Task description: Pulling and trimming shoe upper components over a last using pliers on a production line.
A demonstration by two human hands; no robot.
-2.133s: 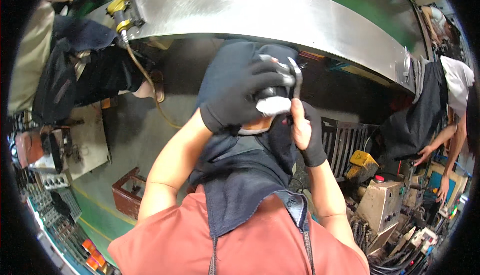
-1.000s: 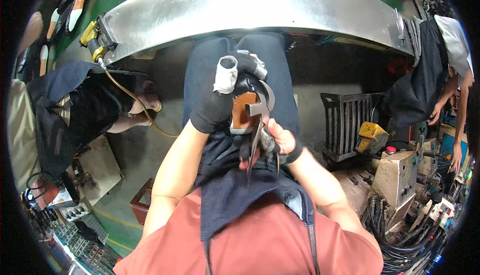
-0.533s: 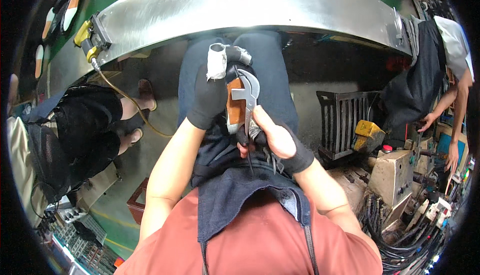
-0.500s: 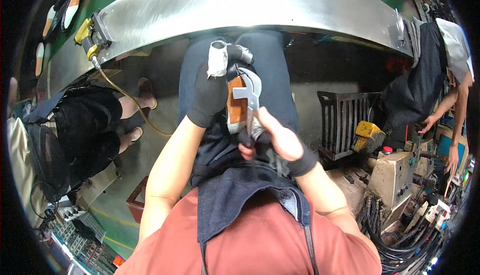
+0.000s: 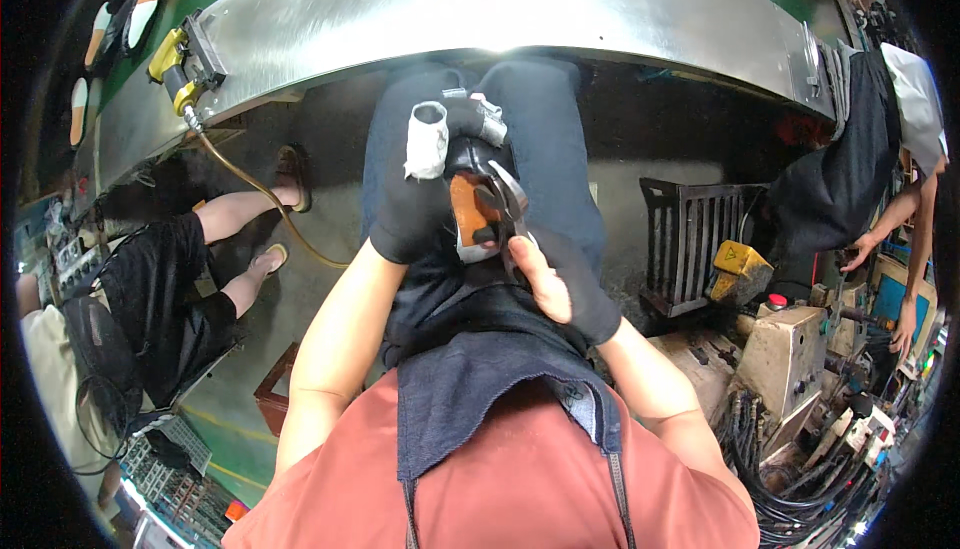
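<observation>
A seated person's legs stretch out at the left, beside a yellow hose hanging from the steel worktop. The gloved left hand is wrapped around a metal part over the lap, below the worktop's near edge. The right hand grips orange-handled pliers touching that part. Further right stands a dark crate.

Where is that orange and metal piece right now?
Centre of the head view, the orange and metal piece sits between the left hand and right hand, above the lap.
</observation>
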